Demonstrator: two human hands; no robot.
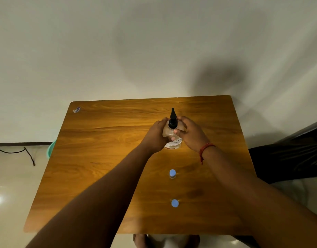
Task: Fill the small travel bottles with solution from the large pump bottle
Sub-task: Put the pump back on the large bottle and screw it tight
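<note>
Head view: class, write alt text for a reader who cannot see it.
Both hands, left hand and right hand, grip a clear pump bottle with a black pump, standing upright on a wooden table. Nearer the person stand two small blue-capped travel bottles, both capped and untouched.

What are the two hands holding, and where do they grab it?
Both hands hold the clear plastic pump bottle with the black nozzle. The left hand and right hand wrap its body from either side.

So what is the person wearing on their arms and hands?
Both forearms are bare, with no sleeves and no gloves in view. The left hand wears nothing. The right hand has a red thread bracelet at the wrist, one loose end hanging. No rings or watch show.
</note>
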